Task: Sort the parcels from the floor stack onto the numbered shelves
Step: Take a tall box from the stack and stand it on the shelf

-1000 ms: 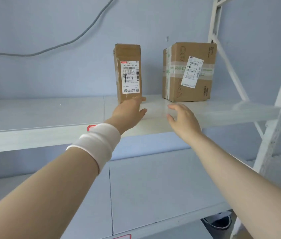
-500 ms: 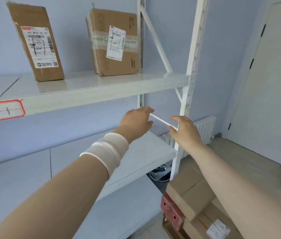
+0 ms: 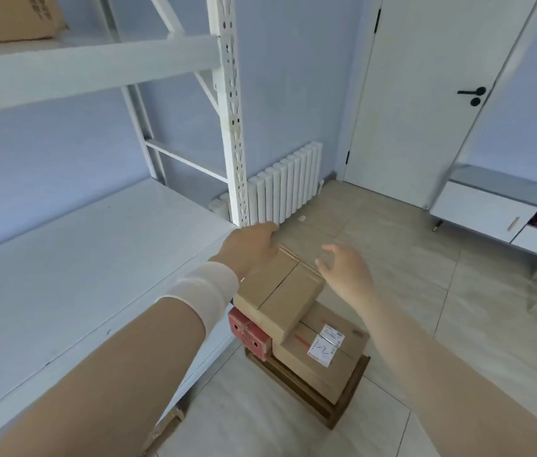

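Pale floor tiles (image 3: pixel 409 291) are seen beside a white shelving rack (image 3: pixel 234 127). Nothing is held by either hand. The left hand (image 3: pixel 250 249), banded with a white wristband (image 3: pixel 207 288), is loosely spread over the far left corner of the top parcel (image 3: pixel 280 295); contact cannot be told. The right hand (image 3: pixel 343 272) is held just off the parcel's far right edge, fingers spread and slightly curled. The top parcel, a plain brown carton with a centre seam, is set askew on the floor stack. Beneath it a red box (image 3: pixel 247 331) and a labelled parcel (image 3: pixel 336 371) marked "1-2" are carried in a dark wooden crate (image 3: pixel 346 400). A cardboard box (image 3: pixel 6 18) is kept on the upper shelf (image 3: pixel 89 70).
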`<move>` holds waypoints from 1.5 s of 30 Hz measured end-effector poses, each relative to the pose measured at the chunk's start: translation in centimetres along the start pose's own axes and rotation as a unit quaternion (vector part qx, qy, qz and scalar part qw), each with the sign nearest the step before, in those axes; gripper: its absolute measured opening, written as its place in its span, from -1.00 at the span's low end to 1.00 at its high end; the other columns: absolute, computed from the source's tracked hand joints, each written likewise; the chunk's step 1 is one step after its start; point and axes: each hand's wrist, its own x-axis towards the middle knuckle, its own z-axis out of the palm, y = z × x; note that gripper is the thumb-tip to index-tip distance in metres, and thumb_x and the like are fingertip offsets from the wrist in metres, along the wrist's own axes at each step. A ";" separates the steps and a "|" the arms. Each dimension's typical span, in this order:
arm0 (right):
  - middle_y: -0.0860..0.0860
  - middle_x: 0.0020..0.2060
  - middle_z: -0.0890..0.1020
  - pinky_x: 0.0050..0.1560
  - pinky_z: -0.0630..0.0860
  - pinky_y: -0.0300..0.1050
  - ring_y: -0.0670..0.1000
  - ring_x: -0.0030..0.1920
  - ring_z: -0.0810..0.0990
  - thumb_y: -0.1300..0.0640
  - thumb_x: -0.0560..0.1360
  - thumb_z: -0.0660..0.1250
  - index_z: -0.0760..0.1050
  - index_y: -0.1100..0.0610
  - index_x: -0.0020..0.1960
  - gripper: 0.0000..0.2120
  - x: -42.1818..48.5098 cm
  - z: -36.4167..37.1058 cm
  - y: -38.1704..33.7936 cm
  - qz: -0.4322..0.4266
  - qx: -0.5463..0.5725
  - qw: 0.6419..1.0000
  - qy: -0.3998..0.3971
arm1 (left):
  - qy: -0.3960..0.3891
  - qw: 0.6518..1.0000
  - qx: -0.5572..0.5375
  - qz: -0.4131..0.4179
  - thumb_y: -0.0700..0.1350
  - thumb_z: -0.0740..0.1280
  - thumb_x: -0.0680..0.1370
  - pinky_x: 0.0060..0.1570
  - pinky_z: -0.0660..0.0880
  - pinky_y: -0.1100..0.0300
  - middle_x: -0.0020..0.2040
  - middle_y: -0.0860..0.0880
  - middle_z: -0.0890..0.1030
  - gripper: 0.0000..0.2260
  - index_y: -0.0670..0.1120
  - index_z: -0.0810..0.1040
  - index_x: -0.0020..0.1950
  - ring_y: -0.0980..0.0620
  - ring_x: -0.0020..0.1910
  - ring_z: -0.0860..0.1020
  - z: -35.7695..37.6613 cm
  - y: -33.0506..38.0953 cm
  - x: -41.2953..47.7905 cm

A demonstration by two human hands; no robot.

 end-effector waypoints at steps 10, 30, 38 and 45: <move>0.00 0.34 0.43 0.29 0.32 -0.09 0.03 0.35 0.39 0.00 0.58 0.18 0.33 0.07 0.39 -0.60 3.1 9.2 6.2 0.204 0.099 0.970 -0.089 | -0.140 0.982 -0.119 -0.034 -0.11 0.16 0.58 -0.08 0.37 0.15 -0.24 0.03 0.41 -0.87 -0.09 0.40 0.09 -0.05 -0.08 0.42 11.0 -5.1 9.1; 0.07 0.39 0.37 0.33 0.27 -0.07 0.06 0.38 0.35 -0.13 0.53 0.25 0.16 0.12 0.48 -0.37 10.7 22.9 14.6 0.475 0.373 0.775 -0.185 | -0.193 0.856 -0.319 -0.358 -0.05 0.21 0.58 0.11 0.31 0.09 0.35 -0.17 0.37 -0.57 -0.19 0.27 0.40 -0.11 0.14 0.39 25.8 -14.6 21.9; 0.02 0.46 0.29 0.36 0.26 -0.07 0.03 0.42 0.30 -0.12 0.52 0.27 0.06 0.10 0.53 -0.29 17.0 30.0 16.9 0.507 0.451 0.718 -0.155 | -0.200 0.832 -0.362 -0.370 0.12 0.20 0.58 0.16 0.37 0.10 0.29 -0.07 0.44 -0.48 -0.12 0.25 0.45 -0.07 0.19 0.45 32.6 -18.8 27.1; 0.03 0.38 0.38 0.15 0.40 -0.09 0.05 0.28 0.43 -0.10 0.48 0.32 0.04 0.04 0.53 -0.25 19.2 34.8 17.5 0.545 0.517 0.652 -0.100 | -0.228 0.846 -0.330 -0.351 0.19 0.21 0.55 0.01 0.43 0.10 0.13 -0.02 0.53 -0.63 -0.04 0.38 0.19 -0.05 0.05 0.52 35.0 -21.7 28.3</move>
